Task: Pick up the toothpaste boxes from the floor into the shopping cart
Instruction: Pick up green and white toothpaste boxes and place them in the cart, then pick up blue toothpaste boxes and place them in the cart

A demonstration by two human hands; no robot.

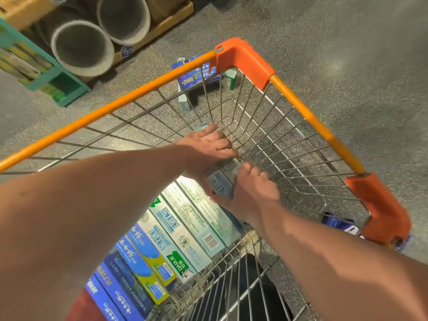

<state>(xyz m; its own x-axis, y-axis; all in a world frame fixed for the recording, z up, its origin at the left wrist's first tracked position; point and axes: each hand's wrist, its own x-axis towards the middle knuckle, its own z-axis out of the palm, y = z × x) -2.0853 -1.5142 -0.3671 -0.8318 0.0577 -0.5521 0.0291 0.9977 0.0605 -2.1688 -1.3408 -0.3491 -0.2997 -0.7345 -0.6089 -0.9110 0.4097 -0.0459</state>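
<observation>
Both my hands reach down inside the wire shopping cart [298,105], which has an orange rim. My left hand [208,147] and my right hand [252,191] together hold a pale blue-and-white toothpaste box [222,179] low in the basket. Beside it, a row of several toothpaste boxes [171,232] lies side by side on the cart floor, pale green ones and blue ones. Beyond the cart's far end, a blue toothpaste box [196,77] and some small pale green boxes [185,101] lie on the speckled floor. Another blue box [340,224] lies on the floor outside the cart's right corner.
Two wide grey tubes [81,47] rest on a wooden pallet [166,22] at the upper left. A teal shelf unit [55,72] stands at the left edge. Speckled grey floor surrounds the cart on the right.
</observation>
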